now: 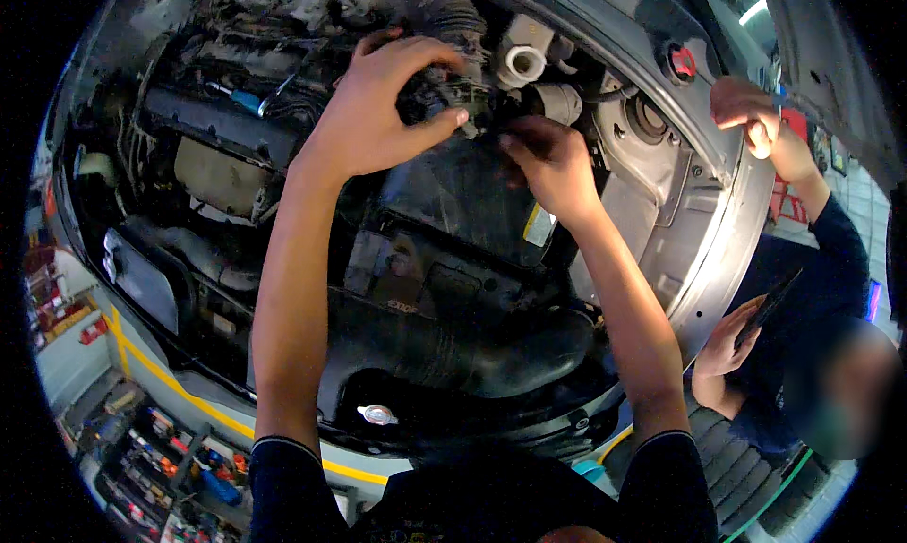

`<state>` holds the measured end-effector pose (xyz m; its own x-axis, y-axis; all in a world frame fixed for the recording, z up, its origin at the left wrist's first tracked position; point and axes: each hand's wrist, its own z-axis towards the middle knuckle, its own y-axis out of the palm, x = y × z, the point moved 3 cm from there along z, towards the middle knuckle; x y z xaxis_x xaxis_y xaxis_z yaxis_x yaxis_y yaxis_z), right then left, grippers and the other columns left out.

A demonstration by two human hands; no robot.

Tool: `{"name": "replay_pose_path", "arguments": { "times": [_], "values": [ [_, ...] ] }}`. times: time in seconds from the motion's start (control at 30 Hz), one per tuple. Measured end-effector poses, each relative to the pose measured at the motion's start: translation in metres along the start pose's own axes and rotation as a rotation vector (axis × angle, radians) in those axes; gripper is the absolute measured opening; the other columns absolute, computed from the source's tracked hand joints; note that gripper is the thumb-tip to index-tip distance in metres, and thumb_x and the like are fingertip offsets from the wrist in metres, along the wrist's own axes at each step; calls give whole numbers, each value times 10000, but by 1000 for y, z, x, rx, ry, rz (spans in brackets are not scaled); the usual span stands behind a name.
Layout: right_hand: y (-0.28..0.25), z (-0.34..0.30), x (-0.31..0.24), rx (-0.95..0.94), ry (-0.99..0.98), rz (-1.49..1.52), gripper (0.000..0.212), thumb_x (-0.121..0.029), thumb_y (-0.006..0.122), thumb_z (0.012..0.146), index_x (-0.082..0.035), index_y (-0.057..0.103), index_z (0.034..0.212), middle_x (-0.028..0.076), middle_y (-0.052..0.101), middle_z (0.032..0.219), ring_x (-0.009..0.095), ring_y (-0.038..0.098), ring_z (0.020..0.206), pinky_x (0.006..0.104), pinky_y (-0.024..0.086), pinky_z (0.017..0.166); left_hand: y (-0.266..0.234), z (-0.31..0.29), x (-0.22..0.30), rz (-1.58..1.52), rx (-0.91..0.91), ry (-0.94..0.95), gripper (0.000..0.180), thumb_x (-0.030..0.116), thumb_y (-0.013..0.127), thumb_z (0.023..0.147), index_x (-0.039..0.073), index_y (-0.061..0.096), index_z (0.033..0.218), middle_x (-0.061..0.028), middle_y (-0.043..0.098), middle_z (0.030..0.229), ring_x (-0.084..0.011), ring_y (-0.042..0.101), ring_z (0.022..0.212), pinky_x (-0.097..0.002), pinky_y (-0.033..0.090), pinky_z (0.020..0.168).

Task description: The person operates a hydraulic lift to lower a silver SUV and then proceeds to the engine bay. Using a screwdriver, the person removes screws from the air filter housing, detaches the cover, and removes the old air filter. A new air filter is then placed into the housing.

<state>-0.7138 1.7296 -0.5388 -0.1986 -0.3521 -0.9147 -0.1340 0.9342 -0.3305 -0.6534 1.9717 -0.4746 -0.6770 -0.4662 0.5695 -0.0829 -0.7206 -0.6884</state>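
Note:
Both my arms reach over a car's engine bay. My left hand (378, 108) curves round the end of a dark ribbed air hose (458, 23), thumb on the near side and forefinger on the far side. To its right, my right hand (557, 170) has its fingers curled together beside the hose end. Its fingertips are in shadow and slightly blurred, so what they hold cannot be made out. Below both hands lies a black air filter box (458, 207) with a pale label (539, 226) at its right side. A white-necked reservoir (522, 64) stands beyond my right hand.
A blue-handled ratchet (246, 101) lies on the engine at the left. A metal radiator cap (377, 414) is near the front edge. At the right, a co-worker's hand (746, 113) is by the fender, the other holding a dark flat object (770, 307). Tool trays (179, 458) stand lower left.

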Motion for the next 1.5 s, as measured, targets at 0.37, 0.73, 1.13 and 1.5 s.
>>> {"name": "replay_pose_path", "arguments": {
  "times": [0.37, 0.73, 1.13, 1.5],
  "values": [
    [8, 9, -7, -93, 189, 518, 248, -99, 675, 978, 127, 679, 1079, 207, 734, 927, 286, 760, 795, 372, 653, 720, 12, 2, 8, 58, 245, 96, 277, 182, 825, 785, 69, 707, 1009, -80, 689, 1068, -293, 657, 972, -366, 519, 843],
    [8, 19, -9, -152, 196, 457, 245, -67, 703, 933, 153, 670, 1036, 221, 737, 904, 287, 760, 779, 375, 657, 725, 29, -8, 19, 115, -157, -203, 359, 319, 870, 779, 9, 752, 919, -161, 750, 957, -359, 720, 881, -416, 557, 820],
    [9, 26, -16, -120, 203, 453, 215, -28, 781, 841, 137, 679, 933, 191, 724, 833, 288, 737, 678, 388, 650, 609, 41, -11, 11, 16, -145, -348, 430, 319, 901, 736, -5, 762, 980, -181, 764, 975, -322, 743, 901, -382, 567, 839],
    [3, 28, -20, -233, 256, 372, 217, -81, 711, 934, 116, 670, 1016, 179, 704, 875, 226, 723, 688, 327, 636, 640, 43, -10, -3, -199, -194, -424, 320, 246, 886, 743, 10, 785, 935, -154, 766, 889, -253, 738, 815, -349, 558, 796]
  ]
}}
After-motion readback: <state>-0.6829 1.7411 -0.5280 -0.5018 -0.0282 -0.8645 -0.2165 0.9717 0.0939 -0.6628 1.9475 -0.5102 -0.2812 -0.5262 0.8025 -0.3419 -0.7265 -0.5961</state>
